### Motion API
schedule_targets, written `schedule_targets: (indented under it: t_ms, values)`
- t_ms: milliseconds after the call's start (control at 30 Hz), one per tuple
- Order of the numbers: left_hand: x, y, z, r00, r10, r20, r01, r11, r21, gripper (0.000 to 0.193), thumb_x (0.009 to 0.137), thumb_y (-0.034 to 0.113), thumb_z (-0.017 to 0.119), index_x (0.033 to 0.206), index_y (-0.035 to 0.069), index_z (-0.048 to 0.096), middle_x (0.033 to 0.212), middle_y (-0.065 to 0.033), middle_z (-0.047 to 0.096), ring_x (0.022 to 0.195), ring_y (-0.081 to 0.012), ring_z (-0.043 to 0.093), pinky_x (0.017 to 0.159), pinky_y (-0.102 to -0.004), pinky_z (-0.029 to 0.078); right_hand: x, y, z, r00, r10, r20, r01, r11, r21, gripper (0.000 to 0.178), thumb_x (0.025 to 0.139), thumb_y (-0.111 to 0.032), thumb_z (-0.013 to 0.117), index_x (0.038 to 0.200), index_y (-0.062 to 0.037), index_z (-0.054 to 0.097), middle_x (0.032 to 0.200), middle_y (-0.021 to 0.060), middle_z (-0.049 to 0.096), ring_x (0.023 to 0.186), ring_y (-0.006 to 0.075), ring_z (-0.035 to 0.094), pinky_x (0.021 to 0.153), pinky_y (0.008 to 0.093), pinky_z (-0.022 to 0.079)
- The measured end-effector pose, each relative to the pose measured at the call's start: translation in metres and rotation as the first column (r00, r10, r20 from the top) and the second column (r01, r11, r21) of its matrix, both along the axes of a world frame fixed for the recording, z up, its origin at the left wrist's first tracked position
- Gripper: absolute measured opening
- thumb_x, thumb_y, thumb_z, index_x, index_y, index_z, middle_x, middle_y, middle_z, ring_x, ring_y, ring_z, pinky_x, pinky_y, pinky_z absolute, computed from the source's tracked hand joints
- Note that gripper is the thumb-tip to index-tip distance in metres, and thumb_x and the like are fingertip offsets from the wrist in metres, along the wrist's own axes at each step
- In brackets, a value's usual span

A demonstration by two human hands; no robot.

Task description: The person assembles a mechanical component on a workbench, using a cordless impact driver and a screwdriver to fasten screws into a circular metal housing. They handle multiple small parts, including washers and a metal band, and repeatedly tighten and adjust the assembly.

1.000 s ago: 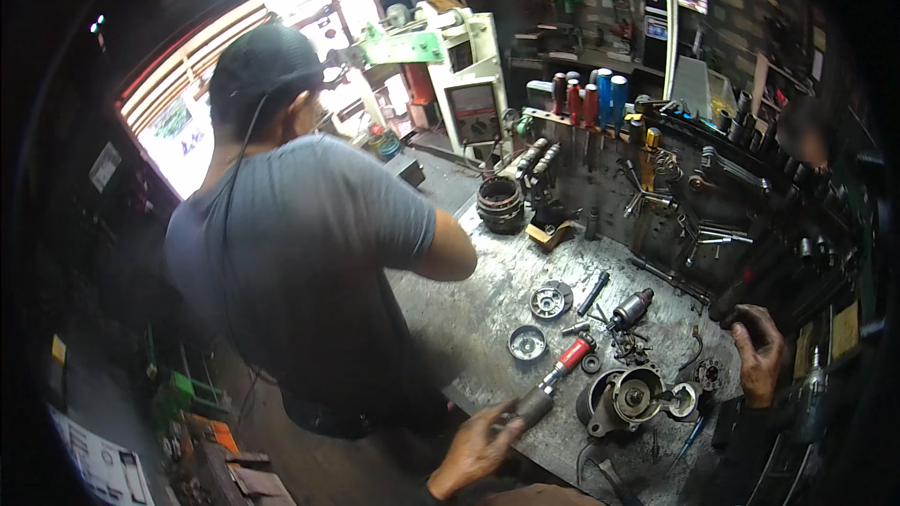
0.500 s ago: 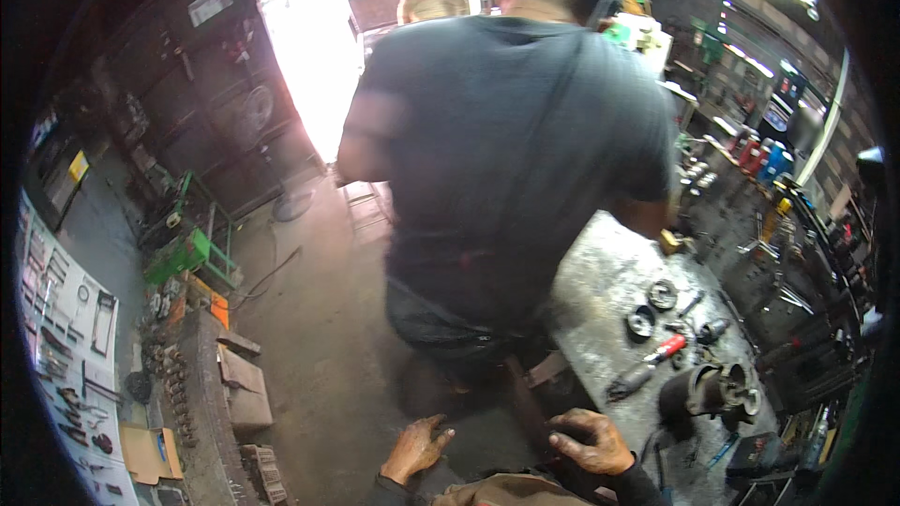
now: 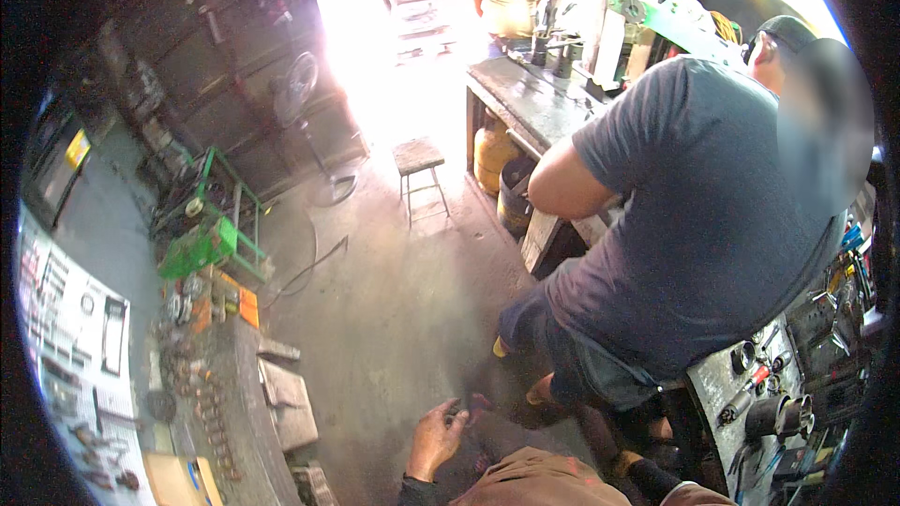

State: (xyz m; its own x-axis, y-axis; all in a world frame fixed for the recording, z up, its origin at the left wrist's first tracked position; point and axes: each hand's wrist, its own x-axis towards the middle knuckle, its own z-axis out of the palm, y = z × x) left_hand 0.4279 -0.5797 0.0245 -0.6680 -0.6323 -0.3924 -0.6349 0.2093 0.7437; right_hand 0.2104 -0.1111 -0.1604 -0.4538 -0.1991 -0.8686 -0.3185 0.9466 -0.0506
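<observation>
- Left hand [image 3: 437, 436] shows at about six o'clock in the head view, coming up from the lower edge over a brown sleeve [image 3: 548, 480]; its fingers are loosely curled, and something small and dark seems pinched at the fingertips [image 3: 457, 415], too blurred to say what it is or whether it is truly gripped.
- Right hand is not in view.
- Nearest thing to the hand, at its two o'clock and just beside it, is the co-worker's foot [image 3: 542, 392] in a dark shoe with a yellow edge, planted on the concrete floor [image 3: 394, 309].
- Further off, at the hand's three o'clock and well apart from it, the metal workbench [image 3: 714, 384] carries a red-handled screwdriver [image 3: 745, 394].
- That screwdriver's long axis runs from about one o'clock down to seven o'clock; the red handle is the upper end.
- Just at its four o'clock stands a dark cylindrical motor housing [image 3: 776, 415], close beside it.
- Between hand and bench stands the co-worker [image 3: 712, 215] in a grey shirt, leaning over the bench.
- At the hand's twelve o'clock, well apart, a small stool [image 3: 419, 161] stands on the floor.
</observation>
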Motion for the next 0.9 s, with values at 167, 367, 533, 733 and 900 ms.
schedule_targets:
  t_ms: [167,367,533,733,900]
  values:
    - [-0.07,-0.12,-0.033,0.991,-0.126,-0.036,0.126,0.992,-0.024,0.052,0.096,0.035,0.068,0.134,0.0,0.067,0.119,-0.0245,0.074,0.106,-0.037,0.074,0.094,-0.0437,0.057,0.02,-0.065,-0.045,0.981,-0.169,0.092,0.165,0.985,0.051,0.044,0.088,-0.045,0.072,0.107,-0.0051,0.076,0.114,0.0203,0.075,0.11,0.0383,0.069,0.092,0.046,0.055]
    - [-0.092,-0.292,-0.062,0.989,-0.122,0.081,0.13,0.987,-0.093,0.047,0.094,0.031,0.071,0.128,-0.002,0.07,0.117,-0.024,0.075,0.107,-0.0341,0.074,0.095,-0.0421,0.057,0.014,-0.196,-0.047,0.927,-0.353,0.126,0.36,0.932,-0.033,0.044,0.089,-0.046,0.07,0.107,-0.0062,0.077,0.114,0.0202,0.075,0.11,0.0383,0.069,0.093,0.0453,0.056]
    - [-0.129,-0.416,-0.095,0.979,-0.07,0.19,0.09,0.991,-0.102,0.041,0.093,0.026,0.073,0.121,-0.004,0.072,0.116,-0.0254,0.075,0.11,-0.0363,0.074,0.096,-0.0426,0.056,0.013,-0.293,-0.044,0.847,-0.515,0.136,0.525,0.85,-0.05,0.044,0.089,-0.046,0.068,0.108,-0.0072,0.077,0.114,0.0201,0.075,0.109,0.0383,0.069,0.093,0.0448,0.056]
    - [-0.27,-0.546,-0.138,0.941,-0.214,0.262,0.218,0.976,0.015,0.039,0.094,0.026,0.072,0.118,-0.005,0.073,0.114,-0.027,0.075,0.11,-0.0396,0.072,0.096,-0.0435,0.056,0.024,-0.422,-0.056,0.704,-0.696,0.145,0.7,0.714,0.028,0.044,0.09,-0.046,0.066,0.108,-0.0084,0.078,0.114,0.0199,0.075,0.109,0.0383,0.07,0.093,0.0441,0.056]
    - [-0.449,-0.647,-0.121,0.833,-0.536,0.138,0.548,0.833,-0.07,0.039,0.094,0.028,0.071,0.117,-0.003,0.074,0.112,-0.0271,0.074,0.108,-0.0397,0.072,0.095,-0.0444,0.056,0.013,-0.56,-0.053,0.516,-0.842,0.155,0.846,0.53,0.059,0.044,0.091,-0.047,0.064,0.109,-0.0094,0.078,0.114,0.0198,0.075,0.108,0.0383,0.07,0.093,0.0436,0.057]
